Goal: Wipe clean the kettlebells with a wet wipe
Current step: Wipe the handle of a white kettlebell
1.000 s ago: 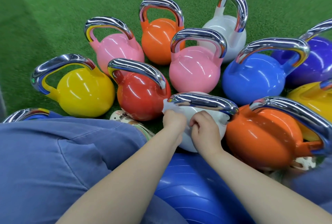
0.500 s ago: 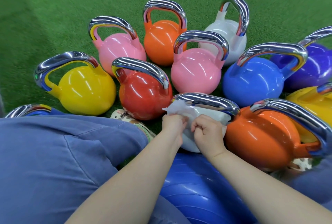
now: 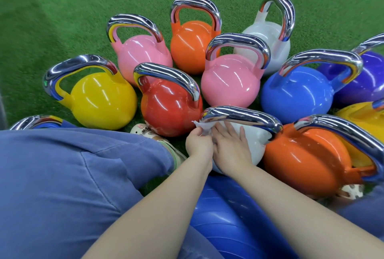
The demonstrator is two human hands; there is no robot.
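— While my left hand point(image 3: 199, 144) is pinching the wet wipe point(image 3: 202, 128) by the handle's end, what are you seeing change?
— Your right hand point(image 3: 229, 144) is uncurling; its fingers point(image 3: 230, 129) are now lying flat, spread on the near white kettlebell point(image 3: 252, 140).
— So I'm probably steadying it, about to start wiping properly.

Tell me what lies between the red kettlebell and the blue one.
The nearer pink kettlebell stands between the red kettlebell and the blue kettlebell, in the head view.
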